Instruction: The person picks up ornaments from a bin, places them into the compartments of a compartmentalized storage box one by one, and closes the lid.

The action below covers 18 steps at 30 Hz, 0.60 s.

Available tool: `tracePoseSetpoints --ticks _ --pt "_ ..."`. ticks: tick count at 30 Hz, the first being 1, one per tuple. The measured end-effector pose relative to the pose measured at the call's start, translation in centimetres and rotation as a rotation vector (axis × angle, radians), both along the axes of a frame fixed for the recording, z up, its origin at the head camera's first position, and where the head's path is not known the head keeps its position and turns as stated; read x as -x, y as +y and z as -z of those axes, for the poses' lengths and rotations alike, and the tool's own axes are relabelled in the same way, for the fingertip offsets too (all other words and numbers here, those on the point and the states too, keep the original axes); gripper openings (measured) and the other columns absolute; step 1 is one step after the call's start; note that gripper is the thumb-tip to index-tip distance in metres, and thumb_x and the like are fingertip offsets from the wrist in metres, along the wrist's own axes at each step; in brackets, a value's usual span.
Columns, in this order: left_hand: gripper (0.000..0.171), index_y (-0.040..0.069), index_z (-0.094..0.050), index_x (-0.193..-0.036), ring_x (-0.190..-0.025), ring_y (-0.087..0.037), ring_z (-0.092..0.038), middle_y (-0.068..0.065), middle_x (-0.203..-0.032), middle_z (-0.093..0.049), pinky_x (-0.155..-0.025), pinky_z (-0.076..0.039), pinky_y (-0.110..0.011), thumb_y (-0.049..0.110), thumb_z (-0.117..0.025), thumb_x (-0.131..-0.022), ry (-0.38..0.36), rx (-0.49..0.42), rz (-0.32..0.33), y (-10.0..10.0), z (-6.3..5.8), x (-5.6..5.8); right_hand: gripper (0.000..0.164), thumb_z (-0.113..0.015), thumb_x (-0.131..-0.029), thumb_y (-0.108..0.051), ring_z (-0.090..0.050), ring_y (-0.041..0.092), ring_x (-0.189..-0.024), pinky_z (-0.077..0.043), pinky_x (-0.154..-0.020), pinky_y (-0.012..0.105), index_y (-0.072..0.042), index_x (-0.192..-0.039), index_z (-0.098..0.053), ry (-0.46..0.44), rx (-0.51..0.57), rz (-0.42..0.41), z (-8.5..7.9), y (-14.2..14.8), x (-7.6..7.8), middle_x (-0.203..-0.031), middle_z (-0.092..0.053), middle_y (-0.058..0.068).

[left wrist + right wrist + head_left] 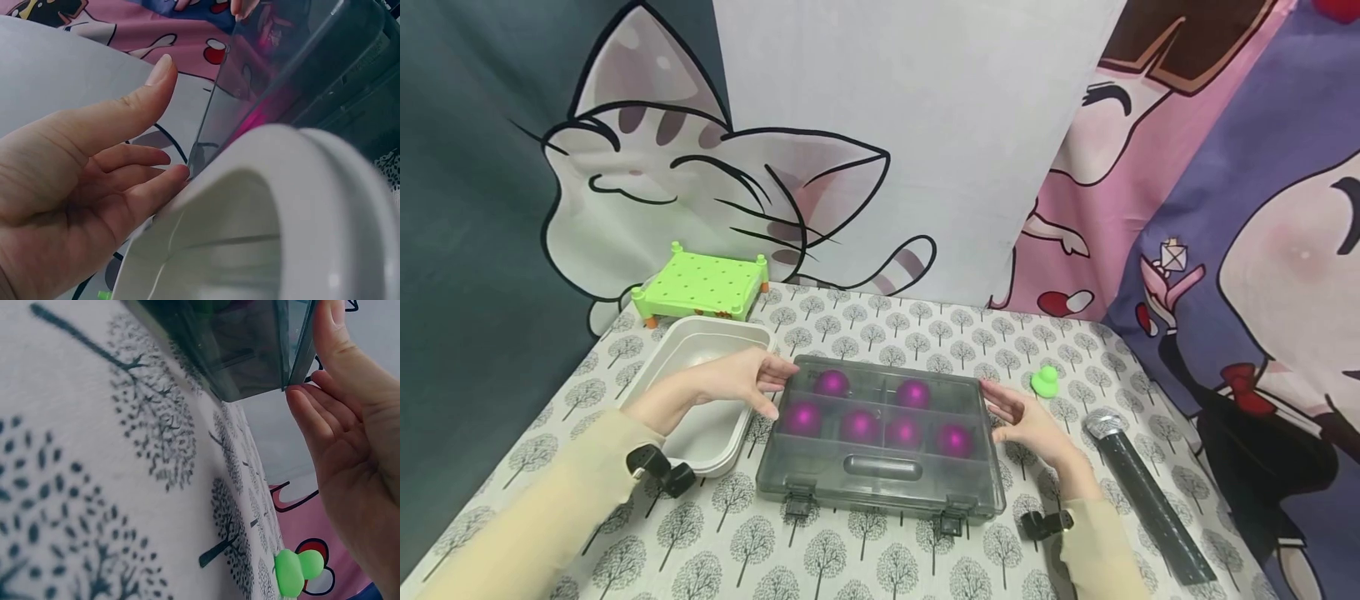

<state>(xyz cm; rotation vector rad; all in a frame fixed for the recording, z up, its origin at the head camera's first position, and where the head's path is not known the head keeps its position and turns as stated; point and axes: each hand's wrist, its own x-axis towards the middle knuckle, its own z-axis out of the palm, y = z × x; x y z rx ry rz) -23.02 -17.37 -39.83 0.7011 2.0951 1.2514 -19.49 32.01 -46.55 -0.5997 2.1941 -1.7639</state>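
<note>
A smoky-grey see-through compartment case (880,492) lies in the middle of the table with its lid down. Several glowing purple balls (859,426) show through the lid in its compartments. My left hand (730,383) is at the case's far left corner, fingertips at the edge and thumb apart from the fingers. In the left wrist view that hand (94,169) has loosely bent fingers and nothing in its palm. On the opposite side my right hand (1030,423) touches the far right corner with its fingertips; the right wrist view shows these fingers (315,419) against the lid's edge.
A white plastic tub (715,437) stands under my left forearm, close to the case. Behind it is a small green stand (703,282) with orange feet. To the right lie a green duck-shaped toy (1045,382) and a black microphone (1150,496) with a silver head.
</note>
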Motion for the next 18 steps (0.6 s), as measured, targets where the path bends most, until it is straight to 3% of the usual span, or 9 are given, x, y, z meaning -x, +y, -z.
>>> tracePoseSetpoints --ticks 9,13,16,18 --pt "0.093 -0.023 -0.028 -0.139 -0.132 -0.051 -0.041 -0.040 -0.146 -0.031 -0.110 -0.040 -0.046 0.008 -0.083 -0.071 -0.007 0.036 0.036 0.1 -0.3 -0.1 0.096 -0.079 -0.073 -0.007 -0.049 -0.006 -0.123 -0.039 -0.105 0.015 0.011 -0.148 -0.023 0.015 -0.034 -0.022 0.0 -0.1 -0.2 -0.154 -0.021 0.031" --pt "0.092 -0.022 -0.028 -0.140 -0.133 -0.051 -0.040 -0.039 -0.147 -0.031 -0.110 -0.039 -0.047 0.009 -0.083 -0.072 -0.008 0.071 0.066 0.1 -0.8 0.0 0.097 -0.079 -0.073 -0.006 -0.046 0.019 -0.134 -0.039 -0.106 0.017 0.008 -0.150 -0.022 0.005 -0.065 -0.029 -0.1 -0.1 -0.2 -0.156 -0.019 0.029" --pt "0.089 -0.021 -0.030 -0.140 -0.133 -0.050 -0.041 -0.038 -0.146 -0.033 -0.111 -0.039 -0.048 0.012 -0.082 -0.075 -0.002 0.099 0.068 0.3 -1.1 0.3 0.098 -0.078 -0.073 -0.005 -0.034 0.042 -0.138 -0.038 -0.107 0.018 0.006 -0.151 -0.020 0.000 -0.079 -0.039 -0.2 0.0 -0.2 -0.157 -0.018 0.028" --pt "0.086 -0.020 -0.033 -0.139 -0.132 -0.049 -0.043 -0.037 -0.145 -0.036 -0.111 -0.039 -0.049 0.015 -0.081 -0.077 0.003 0.114 0.047 0.4 -1.3 0.5 0.098 -0.078 -0.073 -0.004 -0.031 0.045 -0.137 -0.037 -0.107 0.017 0.007 -0.151 -0.020 0.008 -0.086 -0.044 -0.3 0.1 -0.2 -0.157 -0.017 0.028"
